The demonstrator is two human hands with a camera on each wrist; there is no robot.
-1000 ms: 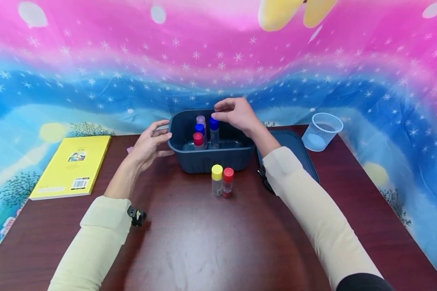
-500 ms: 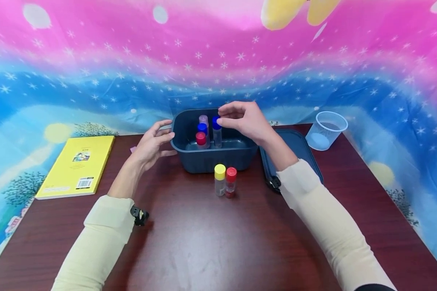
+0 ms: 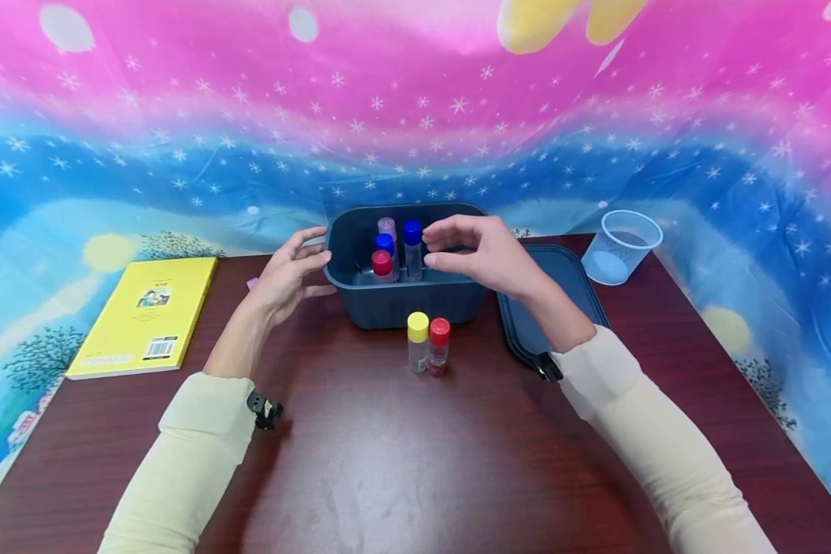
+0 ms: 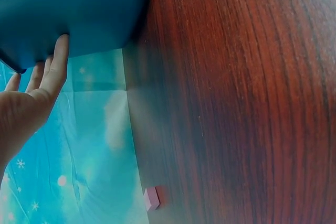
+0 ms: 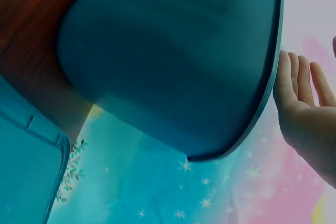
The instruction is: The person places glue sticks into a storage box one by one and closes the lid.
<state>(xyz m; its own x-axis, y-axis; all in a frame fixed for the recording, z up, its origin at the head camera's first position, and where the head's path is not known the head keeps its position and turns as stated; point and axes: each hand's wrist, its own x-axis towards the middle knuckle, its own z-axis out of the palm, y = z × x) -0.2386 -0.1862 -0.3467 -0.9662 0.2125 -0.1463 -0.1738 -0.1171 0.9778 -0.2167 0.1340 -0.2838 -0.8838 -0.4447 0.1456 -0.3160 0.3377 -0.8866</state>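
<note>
A dark bin stands at the back of the table. Inside it, a clear bottle with a blue cap stands upright, right of a red-capped bottle, a second blue-capped bottle and a purple-topped one. My right hand hovers over the bin's right part, fingers spread, a small gap from the nearest blue cap. My left hand rests its extended fingertips against the bin's left side, seen also in the left wrist view. In front of the bin, a yellow-capped bottle and a red-capped bottle stand side by side.
A dark lid lies right of the bin, partly under my right forearm. Behind it stands a light blue mesh cup. A yellow book lies at the left. A small pink block sits near the table's back edge.
My right hand has let go of the blue-capped bottle and moved off to the right. The bottle stays upright in the bin. My left hand keeps its place on the bin's side.
</note>
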